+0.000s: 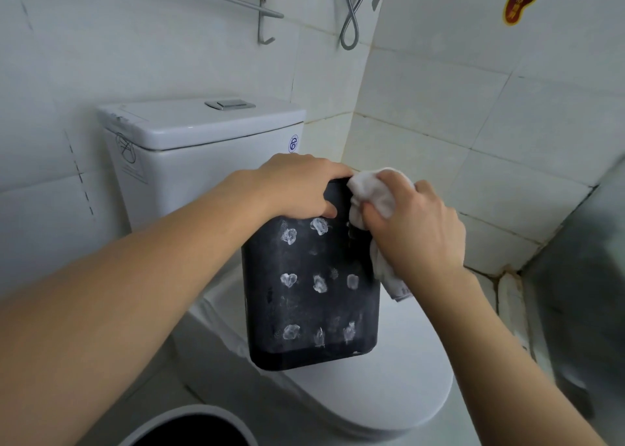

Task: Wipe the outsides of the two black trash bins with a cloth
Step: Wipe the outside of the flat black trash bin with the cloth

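While left hand (297,185) grips black bin (311,293), right hand (416,229) clutches white cloth (372,192); no readable label.

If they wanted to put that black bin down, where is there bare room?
The toilet lid is bare in front of and right of the black bin; the cistern top is bare around its flush button. The bin's upper end is crowded with both hands and the cloth.

bins: 2 (one rectangular (311,293), one round (189,427)) | cloths: 1 (372,192) | hands: 2

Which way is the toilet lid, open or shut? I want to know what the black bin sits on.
Shut. The white toilet lid lies flat, and the black bin stands on it.
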